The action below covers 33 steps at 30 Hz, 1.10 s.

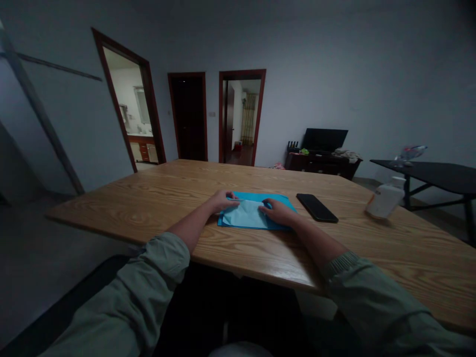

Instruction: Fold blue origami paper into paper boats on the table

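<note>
A thin, light blue sheet (246,214), which looks like paper, is between my two hands above a brighter blue sheet or stack (280,199) on the table. With thumb in front and fingers behind, my left hand (223,201) pinches the light sheet's upper left edge. My right hand (278,211) is at its right edge, thumb and curled forefinger closed on it. The brighter blue layers stick out behind and below the light sheet. Fingertips behind the sheet are partly hidden.
A black phone (317,207) lies right of my right hand. Farther right is a white bottle (386,199), somewhat blurred, on the wooden table (156,198). A black side table (439,173) and a dark cabinet with a television (325,140) stand beyond.
</note>
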Available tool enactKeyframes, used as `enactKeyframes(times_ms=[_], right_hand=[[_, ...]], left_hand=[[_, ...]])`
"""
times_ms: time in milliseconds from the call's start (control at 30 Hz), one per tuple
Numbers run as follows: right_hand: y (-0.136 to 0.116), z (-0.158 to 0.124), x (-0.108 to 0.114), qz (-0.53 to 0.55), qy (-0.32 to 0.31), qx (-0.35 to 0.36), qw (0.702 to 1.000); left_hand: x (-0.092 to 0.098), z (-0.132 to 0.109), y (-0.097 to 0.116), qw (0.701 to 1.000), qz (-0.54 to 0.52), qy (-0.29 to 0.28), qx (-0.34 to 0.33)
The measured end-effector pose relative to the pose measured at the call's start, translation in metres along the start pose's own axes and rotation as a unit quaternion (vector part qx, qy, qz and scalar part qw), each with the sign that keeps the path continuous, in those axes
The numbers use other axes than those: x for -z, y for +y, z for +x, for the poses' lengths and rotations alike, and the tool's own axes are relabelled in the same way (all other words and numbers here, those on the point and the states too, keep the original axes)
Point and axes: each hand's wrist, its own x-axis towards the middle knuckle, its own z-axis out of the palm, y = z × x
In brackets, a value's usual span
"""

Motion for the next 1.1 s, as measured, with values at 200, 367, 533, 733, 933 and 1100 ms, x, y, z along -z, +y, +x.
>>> enactKeyframes(times_ms=[200, 367, 533, 733, 933, 1100], right_hand=[[-0.012, -0.004, 0.007, 0.171, -0.006, 0.044, 0.984], [-0.02, 0.0, 0.003, 0.259, 0.068, 0.074, 0.961], [-0.031, 0.001, 0.009, 0.405, 0.118, 0.033, 0.906], [-0.044, -0.008, 0.016, 0.541, 0.083, 0.065, 0.834], [-0.045, -0.01, 0.014, 0.502, 0.101, 0.088, 0.854], [-0.047, -0.01, 0.007, 0.481, 0.104, 0.118, 0.863]], left_hand=[[0.006, 0.006, -0.006, 0.98, -0.136, 0.147, -0.003], [0.004, -0.001, 0.01, 0.976, 0.015, 0.215, -0.023], [-0.014, -0.017, 0.051, 0.965, 0.157, 0.136, -0.162], [-0.039, -0.011, 0.075, 0.98, 0.043, -0.017, -0.194], [-0.044, -0.002, 0.067, 0.967, -0.222, 0.02, -0.125], [-0.038, -0.008, 0.06, 0.964, -0.263, 0.009, -0.046]])
